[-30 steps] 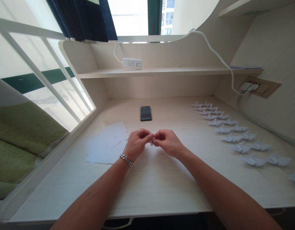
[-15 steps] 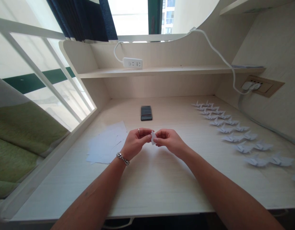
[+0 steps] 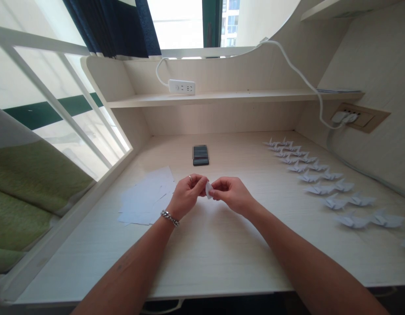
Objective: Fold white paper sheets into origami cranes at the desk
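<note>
A small folded piece of white paper is pinched between my two hands, above the middle of the desk. My left hand, with a ring and a chain bracelet at the wrist, is closed on its left side. From the right, the thumb and fingers of my right hand grip the same piece. Fingers cover part of it, so its full shape is hidden. Left of my hands lies a loose stack of white paper sheets. Folded paper cranes stand in two rows along the right side.
Beyond my hands a dark phone lies on the desk. A power strip rests on the back shelf. A white cable runs to the wall socket at right. A railing borders the left side.
The folded paper has turned slightly and moved a little left between my fingers. My left thumb has shifted up along it. The cranes, sheets and phone stay in place.
</note>
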`<state>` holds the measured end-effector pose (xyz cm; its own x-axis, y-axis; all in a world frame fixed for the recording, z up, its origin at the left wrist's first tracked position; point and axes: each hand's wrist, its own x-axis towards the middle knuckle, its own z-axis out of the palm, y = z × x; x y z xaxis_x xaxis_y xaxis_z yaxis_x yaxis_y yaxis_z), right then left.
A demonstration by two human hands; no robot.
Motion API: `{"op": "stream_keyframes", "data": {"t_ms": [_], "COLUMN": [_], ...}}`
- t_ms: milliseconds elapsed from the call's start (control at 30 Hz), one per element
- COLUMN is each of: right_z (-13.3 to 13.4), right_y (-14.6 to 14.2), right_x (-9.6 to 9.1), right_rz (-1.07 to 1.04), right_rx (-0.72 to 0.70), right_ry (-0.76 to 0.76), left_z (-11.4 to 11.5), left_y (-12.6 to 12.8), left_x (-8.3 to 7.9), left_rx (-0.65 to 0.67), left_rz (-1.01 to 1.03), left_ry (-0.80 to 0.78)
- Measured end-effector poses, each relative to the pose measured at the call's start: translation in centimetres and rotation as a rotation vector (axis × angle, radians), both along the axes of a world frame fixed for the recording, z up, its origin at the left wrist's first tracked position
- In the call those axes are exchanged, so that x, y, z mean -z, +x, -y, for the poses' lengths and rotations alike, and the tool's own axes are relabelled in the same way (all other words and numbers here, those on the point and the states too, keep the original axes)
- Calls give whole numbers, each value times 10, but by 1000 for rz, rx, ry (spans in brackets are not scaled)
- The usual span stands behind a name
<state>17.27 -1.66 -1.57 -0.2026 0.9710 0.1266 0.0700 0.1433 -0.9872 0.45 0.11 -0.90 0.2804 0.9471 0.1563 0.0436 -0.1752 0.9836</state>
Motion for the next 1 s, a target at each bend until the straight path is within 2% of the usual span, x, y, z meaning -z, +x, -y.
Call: {"op": "stream_keyframes", "data": {"t_ms": [100,200,400,467,600,833,1000], "right_z": [3,4,0,0,1,6,4], "right_y": [-2,-4,-5,-4,-5,-9,-7], "right_x": [-2,-1,-1,-2,-2,-4,-4], "right_rz": [4,-10,-241,-258,-240,-22,0], "right_rx": [67,120,26,27,31,224,259], "right_ry": [82,121,-12,-38,-18,230,208], "left_z": [1,2,1,0,0,2,1], "left_y": [2,2,1,1,2,5,5], "left_x": [0,-1,0,1,2,0,2], "left_rx": [51,2,-10,-4,23,-28,-50], "left_rz": [38,63,281,359,440,414,326], "left_ry": [-87,-138,-222,-243,-285,-310,-273]}}
